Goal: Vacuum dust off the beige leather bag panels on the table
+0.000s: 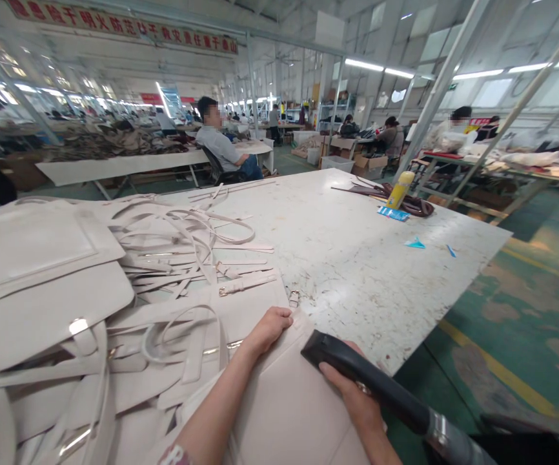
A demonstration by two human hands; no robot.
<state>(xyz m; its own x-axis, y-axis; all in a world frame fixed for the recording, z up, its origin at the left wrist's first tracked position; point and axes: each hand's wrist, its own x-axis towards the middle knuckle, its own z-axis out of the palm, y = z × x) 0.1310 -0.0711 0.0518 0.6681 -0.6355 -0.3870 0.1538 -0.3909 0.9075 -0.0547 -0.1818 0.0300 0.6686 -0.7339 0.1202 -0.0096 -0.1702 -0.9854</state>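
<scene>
A pale beige leather panel (289,413) lies at the table's near edge, with a small buckled tab (294,298) at its top corner. My left hand (274,328) is closed on the panel's upper edge beside that tab. Wrapped round a black handheld tool (357,368) with a flat nozzle is my right hand (352,387); a grey hose runs from the tool to the lower right. The nozzle tip is over the panel, right of my left hand. Beige straps (187,226) and buckled pieces are heaped on the left.
The white table (308,219) carries scraps, a yellow bottle (399,190), a blue packet (392,214) and dark brown straps (417,205) at its far side. Larger beige bag pieces (42,245) are stacked at left. A seated person (221,145) is beyond the table.
</scene>
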